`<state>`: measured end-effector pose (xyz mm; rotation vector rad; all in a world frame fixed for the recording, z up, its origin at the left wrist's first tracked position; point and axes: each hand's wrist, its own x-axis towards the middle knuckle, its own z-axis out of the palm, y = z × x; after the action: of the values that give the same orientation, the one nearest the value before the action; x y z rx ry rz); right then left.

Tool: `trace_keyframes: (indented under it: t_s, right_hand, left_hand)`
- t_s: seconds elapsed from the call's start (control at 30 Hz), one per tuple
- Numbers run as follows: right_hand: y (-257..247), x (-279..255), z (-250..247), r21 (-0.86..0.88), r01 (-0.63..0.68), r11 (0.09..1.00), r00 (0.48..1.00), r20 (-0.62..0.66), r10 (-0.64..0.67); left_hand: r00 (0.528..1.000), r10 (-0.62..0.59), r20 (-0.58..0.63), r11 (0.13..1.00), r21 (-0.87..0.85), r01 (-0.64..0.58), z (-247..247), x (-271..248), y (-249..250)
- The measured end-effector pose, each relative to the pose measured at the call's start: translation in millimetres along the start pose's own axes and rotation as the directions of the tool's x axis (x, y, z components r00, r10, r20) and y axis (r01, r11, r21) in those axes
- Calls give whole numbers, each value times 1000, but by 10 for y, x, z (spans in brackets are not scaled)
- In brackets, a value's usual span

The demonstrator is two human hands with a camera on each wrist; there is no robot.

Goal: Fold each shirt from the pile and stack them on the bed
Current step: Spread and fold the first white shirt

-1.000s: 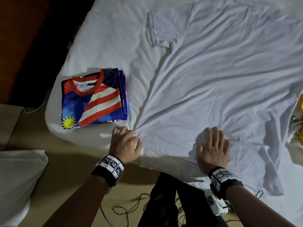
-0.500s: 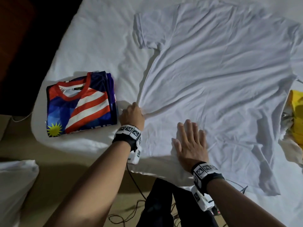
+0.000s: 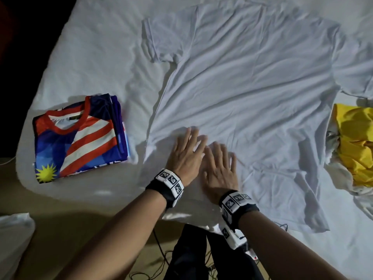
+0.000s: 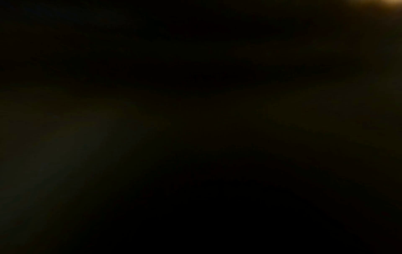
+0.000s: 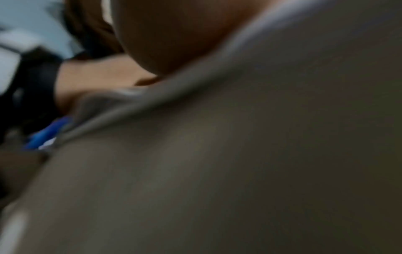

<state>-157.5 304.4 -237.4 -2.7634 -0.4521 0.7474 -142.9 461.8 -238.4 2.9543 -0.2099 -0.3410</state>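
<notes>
Fingers [image 3: 192,138] lying straight, gripping nothing, both palms pressing white T-shirt [image 3: 252,87] hem flat; risking dragging fabric, bunching fresh creases.

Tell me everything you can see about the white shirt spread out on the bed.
The white shirt is a plain short-sleeved tee of thin, wrinkled fabric, lying flat and unfolded on the bed, sleeves out, hem toward the person. The left hand and right hand rest flat on it near the hem, side by side. Its lower right corner looks bunched.
</notes>
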Motion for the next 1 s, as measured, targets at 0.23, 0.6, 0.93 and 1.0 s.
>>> trace_keyframes:
  t_s: [0.23,0.6,0.93,1.0]
  right_hand:
    - [1169,-320,-177,-3,-269,963,962,-59,268]
    - [1335,-463,-379,99,-434,896,883,-150,444]
    - [1360,-669,-37,7,-340,940,938,-71,340]
    - [1528,-705,-72,39,-440,897,893,-86,442]
  left_hand:
    - [967,-250,43,968,20,249,285,-151,-426]
    - [995,-97,-1,995,9,97,131,-63,269]
    - [980,-167,104,985,70,161,351,-394,237]
    - [962,-253,101,967,64,248,347,-439,-13]
